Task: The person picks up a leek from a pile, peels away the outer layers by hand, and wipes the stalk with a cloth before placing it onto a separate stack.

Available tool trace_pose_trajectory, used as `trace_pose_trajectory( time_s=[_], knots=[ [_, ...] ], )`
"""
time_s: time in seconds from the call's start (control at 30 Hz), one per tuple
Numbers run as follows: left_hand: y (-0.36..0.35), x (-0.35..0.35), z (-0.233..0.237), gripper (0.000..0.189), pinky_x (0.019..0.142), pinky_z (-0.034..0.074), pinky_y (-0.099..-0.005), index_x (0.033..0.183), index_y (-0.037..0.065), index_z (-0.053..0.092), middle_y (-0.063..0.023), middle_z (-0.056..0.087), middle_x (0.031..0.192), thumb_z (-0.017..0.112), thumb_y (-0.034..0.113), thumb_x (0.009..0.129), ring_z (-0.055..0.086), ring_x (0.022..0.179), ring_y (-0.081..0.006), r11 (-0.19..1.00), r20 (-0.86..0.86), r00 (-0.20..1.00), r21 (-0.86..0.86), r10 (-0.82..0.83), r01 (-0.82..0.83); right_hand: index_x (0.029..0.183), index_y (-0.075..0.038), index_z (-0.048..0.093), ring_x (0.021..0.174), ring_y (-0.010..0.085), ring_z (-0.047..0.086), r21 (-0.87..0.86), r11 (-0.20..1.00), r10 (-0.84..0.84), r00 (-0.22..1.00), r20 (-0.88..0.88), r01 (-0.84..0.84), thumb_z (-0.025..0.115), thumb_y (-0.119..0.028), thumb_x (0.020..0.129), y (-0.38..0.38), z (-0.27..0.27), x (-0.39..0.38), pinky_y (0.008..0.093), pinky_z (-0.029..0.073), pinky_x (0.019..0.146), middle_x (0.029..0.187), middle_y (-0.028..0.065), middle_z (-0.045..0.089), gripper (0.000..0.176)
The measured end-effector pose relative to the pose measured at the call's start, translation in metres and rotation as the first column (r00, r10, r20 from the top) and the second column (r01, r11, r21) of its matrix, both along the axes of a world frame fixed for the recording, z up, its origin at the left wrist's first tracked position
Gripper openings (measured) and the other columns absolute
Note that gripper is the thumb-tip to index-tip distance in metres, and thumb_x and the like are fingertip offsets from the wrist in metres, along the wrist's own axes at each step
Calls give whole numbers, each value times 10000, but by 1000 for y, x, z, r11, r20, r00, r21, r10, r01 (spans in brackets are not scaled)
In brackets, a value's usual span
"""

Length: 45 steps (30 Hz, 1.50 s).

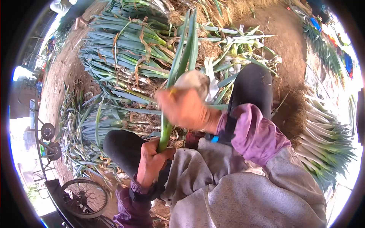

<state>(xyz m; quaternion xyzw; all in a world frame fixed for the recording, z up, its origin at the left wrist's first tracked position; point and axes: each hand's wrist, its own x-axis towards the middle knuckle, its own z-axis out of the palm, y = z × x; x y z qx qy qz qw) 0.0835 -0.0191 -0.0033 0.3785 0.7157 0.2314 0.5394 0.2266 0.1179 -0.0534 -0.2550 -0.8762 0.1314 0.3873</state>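
Observation:
My left hand is wrapped round the lower part of a leek, which stands upright between my knees. Its long green leaves rise past my right hand. That hand is blurred by motion; its fingers look curled in, close against the leek's middle. A small yellow bit shows at the fingers, but what they grip is not clear. Just beyond the right hand is a pale rounded thing, partly hidden, whose kind I cannot make out.
Heaped leeks lie ahead and to the left. Trimmed leeks with white stems are stacked at the right. Loose leaves litter the dirt floor. A spoked wheel stands at the lower left.

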Motion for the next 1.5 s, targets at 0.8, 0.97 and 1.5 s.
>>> trace_pose_trajectory(
  time_s=[0.8,0.97,1.5],
  knots=[
    [11,-14,3,87,398,334,-206,834,-23,642,-68,632,641,659,55,800,472,432,-60,997,241,971,76,2,-21,905,15,512,370,78,475,-646,498,-344,552,-760,-579,396,-104,998,-31,50,42,238,323,283,520,40,512,191],
    [14,4,15,85,408,336,-213,801,-19,644,-45,624,636,661,64,801,461,437,-57,991,182,974,32,-134,130,949,-46,479,515,92,566,-333,932,-67,837,-543,-142,489,-16,925,-1,14,5,237,445,405,633,25,530,39],
    [59,-9,6,219,432,429,-404,986,24,507,-160,598,708,616,69,801,577,523,-342,483,-866,499,450,32,751,1060,35,528,820,314,622,-85,995,4,852,523,47,641,-451,840,-102,73,178,420,528,654,933,211,576,546]
  ],
)
